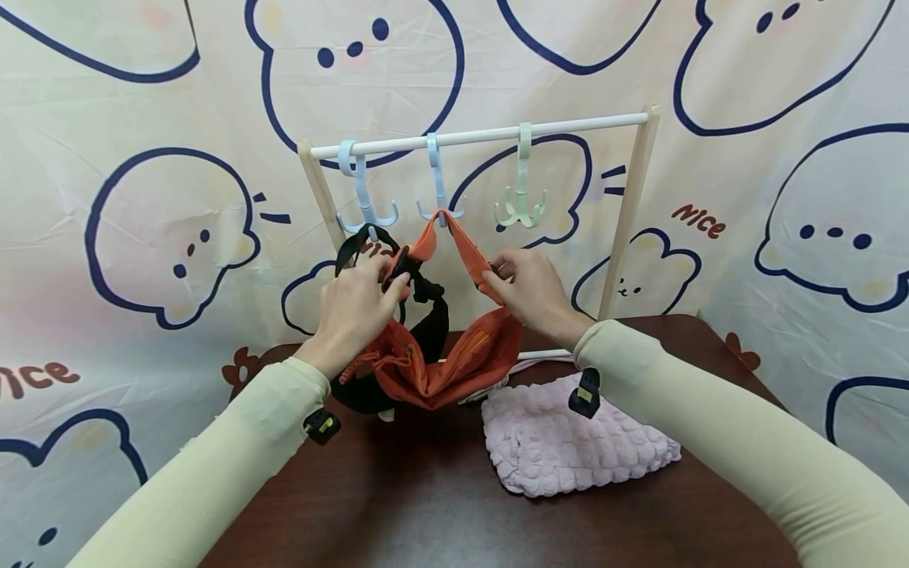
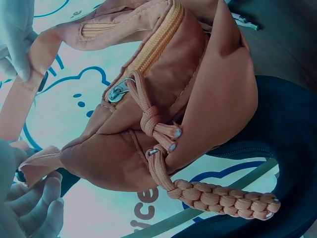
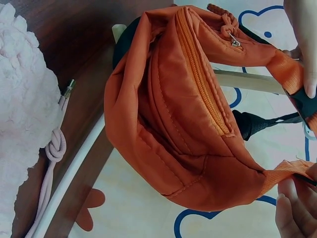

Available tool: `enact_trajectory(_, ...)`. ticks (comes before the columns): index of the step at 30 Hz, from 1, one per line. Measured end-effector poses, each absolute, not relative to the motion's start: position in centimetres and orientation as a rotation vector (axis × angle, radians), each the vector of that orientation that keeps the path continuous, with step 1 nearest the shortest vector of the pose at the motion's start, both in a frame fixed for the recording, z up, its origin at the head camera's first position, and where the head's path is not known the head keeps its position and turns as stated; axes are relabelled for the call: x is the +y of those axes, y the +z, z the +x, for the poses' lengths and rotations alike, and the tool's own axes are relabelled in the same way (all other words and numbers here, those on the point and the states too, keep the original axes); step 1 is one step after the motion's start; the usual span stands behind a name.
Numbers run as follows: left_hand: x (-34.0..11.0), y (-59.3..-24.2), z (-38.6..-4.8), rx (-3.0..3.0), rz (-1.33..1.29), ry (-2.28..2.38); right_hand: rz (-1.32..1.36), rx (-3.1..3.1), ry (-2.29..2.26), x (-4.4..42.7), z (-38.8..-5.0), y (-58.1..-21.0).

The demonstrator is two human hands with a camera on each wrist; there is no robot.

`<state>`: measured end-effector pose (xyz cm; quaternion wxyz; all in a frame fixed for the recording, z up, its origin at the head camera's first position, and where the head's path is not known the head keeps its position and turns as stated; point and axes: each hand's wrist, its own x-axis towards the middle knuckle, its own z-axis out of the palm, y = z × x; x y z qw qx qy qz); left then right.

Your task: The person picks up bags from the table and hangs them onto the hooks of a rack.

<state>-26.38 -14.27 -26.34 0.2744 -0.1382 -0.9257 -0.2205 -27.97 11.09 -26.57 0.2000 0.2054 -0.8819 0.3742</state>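
An orange waist bag (image 1: 454, 371) hangs in front of the rack, its strap (image 1: 465, 244) looped up at the middle blue hook (image 1: 436, 177). My left hand (image 1: 355, 312) pinches the strap's left side beside a black buckle (image 3: 303, 102). On the other side, my right hand (image 1: 536, 292) holds the strap just above the bag's body between thumb and fingers. A zipper with a braided cord pull (image 2: 223, 198) shows in the left wrist view. Behind the orange bag, a black bag (image 2: 292, 124) hangs from the left blue hook (image 1: 365, 197), partly hidden.
A green hook (image 1: 522, 181) hangs on the right of the white rail (image 1: 582, 125), between wooden posts. On the brown table (image 1: 426, 505) lies a fluffy pink bag (image 1: 575, 442) with a pink cord (image 3: 55, 146). A cartoon-print cloth (image 1: 170, 237) stands behind.
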Motion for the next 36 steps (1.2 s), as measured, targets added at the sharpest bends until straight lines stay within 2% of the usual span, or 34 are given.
enact_trajectory(36,-12.4,-27.5,-26.8,-2.516,-0.371,-0.58,0.615,-2.492,1.034,10.7,-28.1,-27.3)
